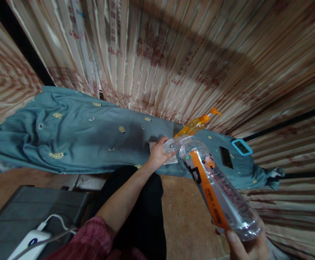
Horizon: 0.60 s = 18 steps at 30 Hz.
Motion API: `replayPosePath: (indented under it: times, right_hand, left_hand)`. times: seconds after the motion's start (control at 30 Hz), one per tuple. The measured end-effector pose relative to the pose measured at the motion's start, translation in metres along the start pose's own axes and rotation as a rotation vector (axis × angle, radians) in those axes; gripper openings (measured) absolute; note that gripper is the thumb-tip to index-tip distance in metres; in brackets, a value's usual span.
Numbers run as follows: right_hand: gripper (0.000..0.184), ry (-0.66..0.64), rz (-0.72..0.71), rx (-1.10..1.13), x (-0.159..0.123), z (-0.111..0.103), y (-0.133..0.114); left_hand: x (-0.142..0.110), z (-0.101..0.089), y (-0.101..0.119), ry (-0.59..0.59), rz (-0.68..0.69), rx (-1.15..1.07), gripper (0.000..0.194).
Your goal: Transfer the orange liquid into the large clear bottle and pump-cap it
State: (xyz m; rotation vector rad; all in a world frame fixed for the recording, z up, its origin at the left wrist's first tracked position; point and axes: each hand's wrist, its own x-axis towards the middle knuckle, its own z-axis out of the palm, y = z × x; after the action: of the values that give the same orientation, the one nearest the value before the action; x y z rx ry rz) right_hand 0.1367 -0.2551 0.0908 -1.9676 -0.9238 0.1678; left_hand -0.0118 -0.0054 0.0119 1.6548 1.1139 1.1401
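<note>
My right hand [245,247] grips the base of a large clear plastic bottle [217,187] with an orange label, tilted so its neck points away from me. My left hand [159,153] is closed at the bottle's mouth, fingers around the neck or cap; the cap itself is hard to make out. Just behind stands an orange pump bottle [196,124], leaning on the blue-green cloth [73,139] patterned with pineapples.
A dark phone [226,157] and a small device with a blue rim [241,147] lie on the cloth at the right. A white paper [170,160] lies under my left hand. A grey box [30,209] with a white charger [31,242] sits lower left. Striped curtains hang behind.
</note>
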Motion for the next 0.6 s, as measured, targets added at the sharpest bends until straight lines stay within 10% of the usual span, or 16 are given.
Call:
replayPosePath:
  times: [0.6]
  right_hand:
    - [0.089, -0.043, -0.034, -0.016, 0.007, -0.009, 0.021]
  left_hand:
    - [0.000, -0.001, 0.002, -0.002, 0.001, -0.001, 0.044]
